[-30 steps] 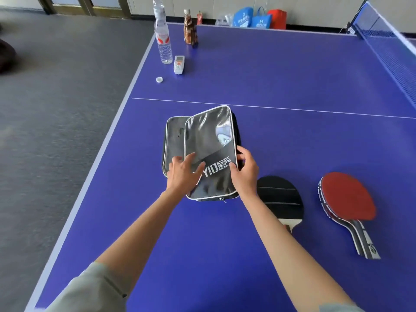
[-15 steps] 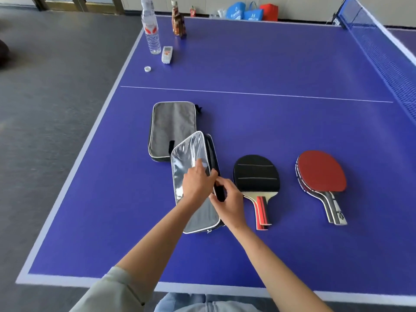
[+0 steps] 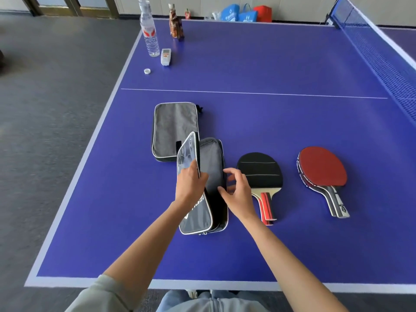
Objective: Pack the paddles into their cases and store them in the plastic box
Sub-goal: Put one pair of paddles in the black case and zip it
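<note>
A black paddle case (image 3: 212, 163) lies open on the blue table, its clear-fronted lid (image 3: 188, 152) lifted on edge. My left hand (image 3: 190, 183) grips that lid. My right hand (image 3: 236, 190) hovers at the case's right rim, fingers spread, holding nothing. A second grey case (image 3: 173, 129) lies flat and shut just behind. To the right rests a black-faced paddle pair (image 3: 260, 171) with red handles. Further right lies a red-faced paddle pair (image 3: 322, 166) with striped handles. No plastic box is in view.
A water bottle (image 3: 149, 34), a brown bottle (image 3: 176, 24), a white remote (image 3: 166, 56) and a bottle cap (image 3: 147, 71) sit at the far left corner. The net (image 3: 382, 55) runs along the right. Blue and red bags (image 3: 244, 14) stand beyond the table.
The top case was slid off the grey one toward me, then opened. My left hand now holds its lid up, and my right hand has let go and spread open.
</note>
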